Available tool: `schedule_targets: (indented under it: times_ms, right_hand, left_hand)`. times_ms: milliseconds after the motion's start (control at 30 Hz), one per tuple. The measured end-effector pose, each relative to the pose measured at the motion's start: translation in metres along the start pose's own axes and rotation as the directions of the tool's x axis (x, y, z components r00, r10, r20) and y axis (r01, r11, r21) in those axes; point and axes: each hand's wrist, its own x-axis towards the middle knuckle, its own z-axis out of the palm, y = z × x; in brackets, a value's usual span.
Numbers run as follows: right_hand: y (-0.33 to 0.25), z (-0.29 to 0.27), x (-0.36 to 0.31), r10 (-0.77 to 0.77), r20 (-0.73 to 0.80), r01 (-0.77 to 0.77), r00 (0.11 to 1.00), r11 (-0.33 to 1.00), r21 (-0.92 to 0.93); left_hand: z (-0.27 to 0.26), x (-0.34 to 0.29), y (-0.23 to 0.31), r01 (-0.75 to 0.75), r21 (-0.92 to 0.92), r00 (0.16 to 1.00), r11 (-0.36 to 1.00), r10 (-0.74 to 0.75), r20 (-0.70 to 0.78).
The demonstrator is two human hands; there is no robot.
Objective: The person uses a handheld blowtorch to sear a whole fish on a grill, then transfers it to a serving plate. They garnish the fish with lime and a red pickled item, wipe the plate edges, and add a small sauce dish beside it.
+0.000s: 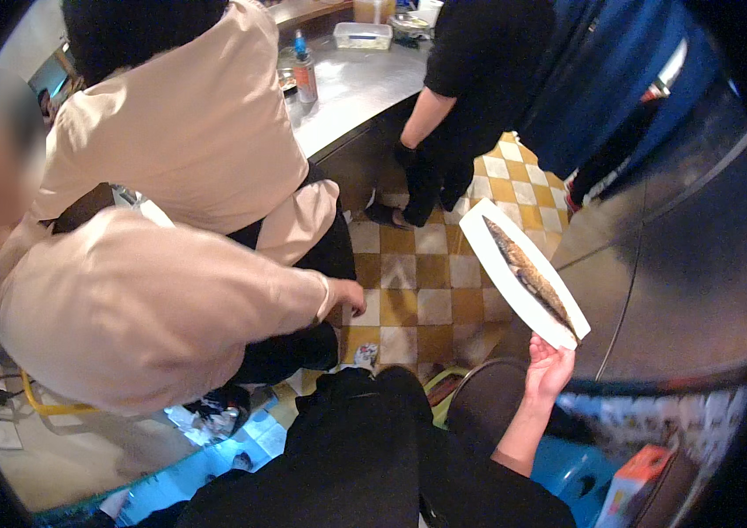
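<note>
My right hand (548, 371) reaches out at the right, its fingers closed on the near end of a long, narrow white plate (498, 266). Lengthwise on that plate lies a slender browned fish (527, 277), dark along its edges, apparently grilled. The plate is held in the air over the checkered floor, beside a dark metal counter. No clearly recognizable part of my left hand shows; the lower left, past my black clothing, is too dark and blurred to tell.
Two people in beige tops (153, 308) stand close on my left, one with a hand hanging low. Ahead, a person in black (488, 62) stands by a steel counter (347, 88) with a spray bottle (305, 77) and a clear container (363, 36). A dark counter (655, 282) borders the right.
</note>
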Motion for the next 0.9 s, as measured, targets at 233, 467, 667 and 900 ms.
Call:
schedule_targets:
  times_ms: [233, 467, 667, 900]
  right_hand:
    - [0.029, 0.092, 0.132, 0.154, 0.193, -0.15, 0.969, 0.988, -0.036]
    - [0.097, 0.175, 0.251, 0.231, 0.375, -0.198, 0.898, 0.972, -0.126]
    - [0.14, 0.241, 0.33, 0.413, 0.533, -0.362, 0.738, 0.91, -0.204]
    - [0.183, 0.31, 0.406, 0.481, 0.577, -0.378, 0.661, 0.877, -0.297]
  left_hand:
    - [-0.167, 0.22, 0.033, -0.618, 0.52, 0.705, 0.59, 0.708, 0.033]
    - [-0.194, 0.163, 0.056, -0.379, 0.694, 0.809, 0.613, 0.583, -0.074]
    - [-0.247, 0.17, 0.084, 0.151, 0.004, 0.983, 0.988, -0.15, -0.102]
    - [-0.495, 0.139, 0.193, 0.046, -0.704, 0.503, 0.709, -0.625, -0.597]
